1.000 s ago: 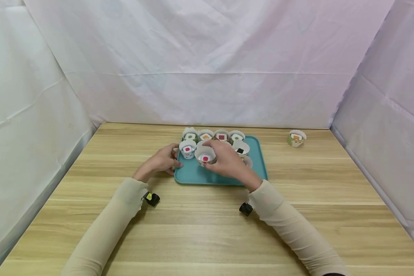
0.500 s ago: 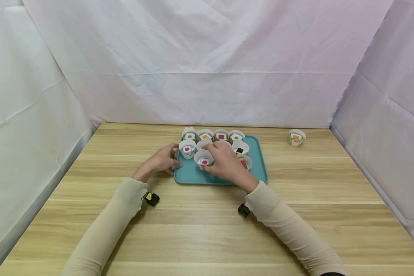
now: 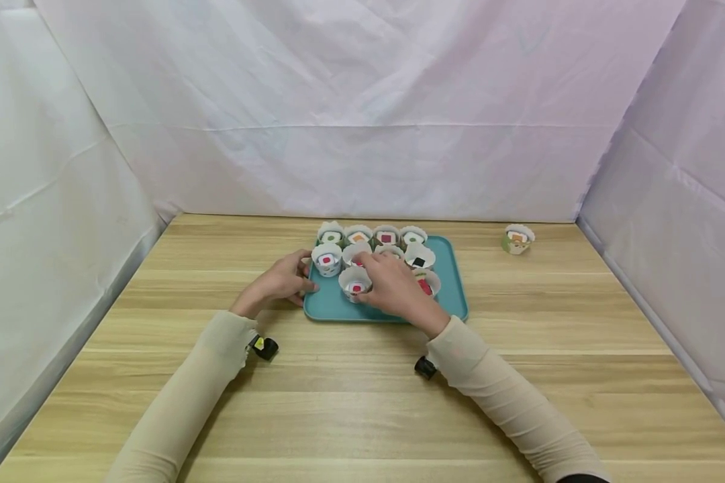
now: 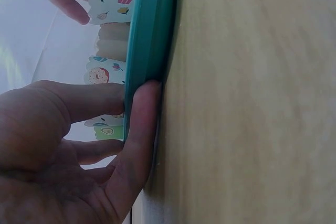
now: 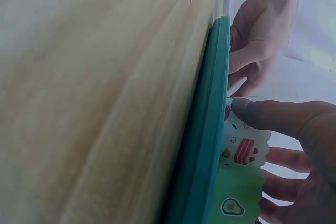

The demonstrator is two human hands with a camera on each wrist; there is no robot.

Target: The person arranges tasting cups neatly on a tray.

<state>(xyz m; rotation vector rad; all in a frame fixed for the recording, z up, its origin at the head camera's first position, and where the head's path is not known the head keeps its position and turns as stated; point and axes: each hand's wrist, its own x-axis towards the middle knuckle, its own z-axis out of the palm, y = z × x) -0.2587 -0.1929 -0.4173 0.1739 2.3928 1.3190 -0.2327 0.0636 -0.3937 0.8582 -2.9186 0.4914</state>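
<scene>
My right hand (image 3: 393, 285) holds a white paper baking cup (image 3: 353, 284) with a red-and-white piece inside, at the front of the teal tray (image 3: 332, 308). In the right wrist view the thumb (image 5: 262, 114) lies on the cup's cake-printed wall (image 5: 244, 142), with the other fingers on its far side. The left hand (image 3: 280, 278) grips the tray's left edge, its fingers about the rim (image 4: 149, 30). Two rows of similar cups stand behind, including one with a red square (image 3: 327, 260) at the left. To the right is a cup with a red piece (image 3: 427, 285).
A lone green cup (image 3: 517, 239) with an orange-and-white piece stands on the wooden table (image 3: 350, 402), right of the tray. White cloth (image 3: 362, 168) hangs behind and at both sides. A green avocado-print cup (image 5: 236, 195) adjoins the held one in the right wrist view.
My right hand has brought the white cup toward the tray's front, out of the second row's line, and down. A cup behind it has come into sight. The left hand stays on the tray edge.
</scene>
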